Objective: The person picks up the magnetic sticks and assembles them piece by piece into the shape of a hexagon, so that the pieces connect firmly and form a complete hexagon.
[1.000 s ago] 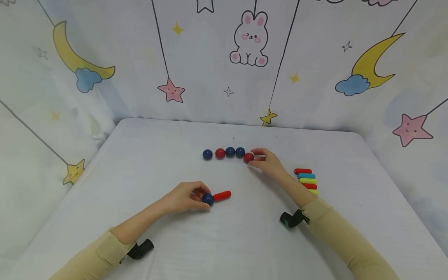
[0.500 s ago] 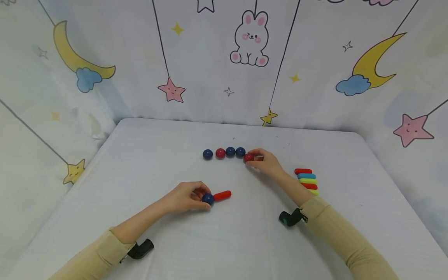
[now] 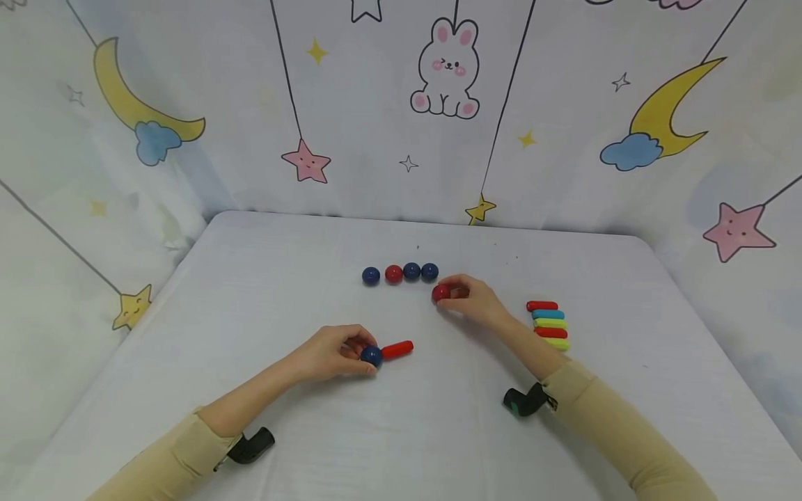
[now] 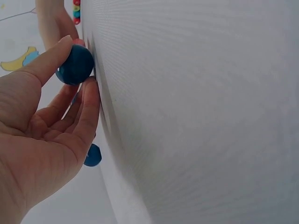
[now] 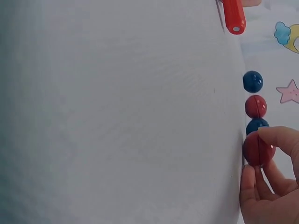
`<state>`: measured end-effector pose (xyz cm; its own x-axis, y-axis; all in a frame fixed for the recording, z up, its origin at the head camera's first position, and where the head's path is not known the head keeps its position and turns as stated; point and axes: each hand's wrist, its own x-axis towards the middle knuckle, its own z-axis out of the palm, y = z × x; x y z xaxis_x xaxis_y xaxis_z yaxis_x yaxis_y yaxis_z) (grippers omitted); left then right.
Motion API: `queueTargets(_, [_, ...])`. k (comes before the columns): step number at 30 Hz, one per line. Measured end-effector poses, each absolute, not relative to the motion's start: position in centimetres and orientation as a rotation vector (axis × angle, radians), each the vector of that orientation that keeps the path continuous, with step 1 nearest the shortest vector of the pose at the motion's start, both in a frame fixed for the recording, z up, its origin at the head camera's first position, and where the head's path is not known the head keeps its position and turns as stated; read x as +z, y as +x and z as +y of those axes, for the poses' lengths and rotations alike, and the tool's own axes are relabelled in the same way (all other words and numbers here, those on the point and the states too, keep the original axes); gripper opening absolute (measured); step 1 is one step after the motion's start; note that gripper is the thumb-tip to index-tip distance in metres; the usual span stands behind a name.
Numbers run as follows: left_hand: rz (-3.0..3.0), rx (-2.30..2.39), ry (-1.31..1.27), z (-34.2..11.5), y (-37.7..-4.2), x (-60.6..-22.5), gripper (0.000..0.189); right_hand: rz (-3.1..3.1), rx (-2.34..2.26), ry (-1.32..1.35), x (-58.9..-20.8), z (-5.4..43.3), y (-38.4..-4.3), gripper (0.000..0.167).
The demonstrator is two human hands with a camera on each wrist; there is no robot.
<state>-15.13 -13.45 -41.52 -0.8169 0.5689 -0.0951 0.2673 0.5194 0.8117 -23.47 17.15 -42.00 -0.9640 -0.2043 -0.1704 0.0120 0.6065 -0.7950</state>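
My left hand [image 3: 338,353] holds a dark blue ball [image 3: 371,355] between thumb and fingers, low over the white table. A red rod [image 3: 397,349] extends from the ball's right side, its end touching or joined to it. My right hand [image 3: 474,299] pinches a red ball [image 3: 441,293], just in front of a row of balls. In the right wrist view this red ball [image 5: 258,148] shows a dark seam line, with the thumb on top and fingers beneath. That row holds a blue ball [image 3: 371,276], a red ball [image 3: 393,274] and two more blue balls [image 3: 420,271].
To the right, beside my right forearm, lies a stack of short rods [image 3: 549,324] in red, blue and yellow-green. A patterned cloth [image 3: 376,104] hangs behind the white table [image 3: 282,257]. Black wrist cameras [image 3: 525,401] sit under both forearms.
My right hand has closed on the red ball at the row's right end and drawn it slightly toward me, away from the row. My left hand stays still.
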Motion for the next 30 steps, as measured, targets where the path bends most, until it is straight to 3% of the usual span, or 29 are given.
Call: queueTargets(30, [2.419,1.2,0.717,-13.5,-15.4,-42.0,0.038,2.466,-1.212,-0.437,-41.8,14.9,-18.2,0.04])
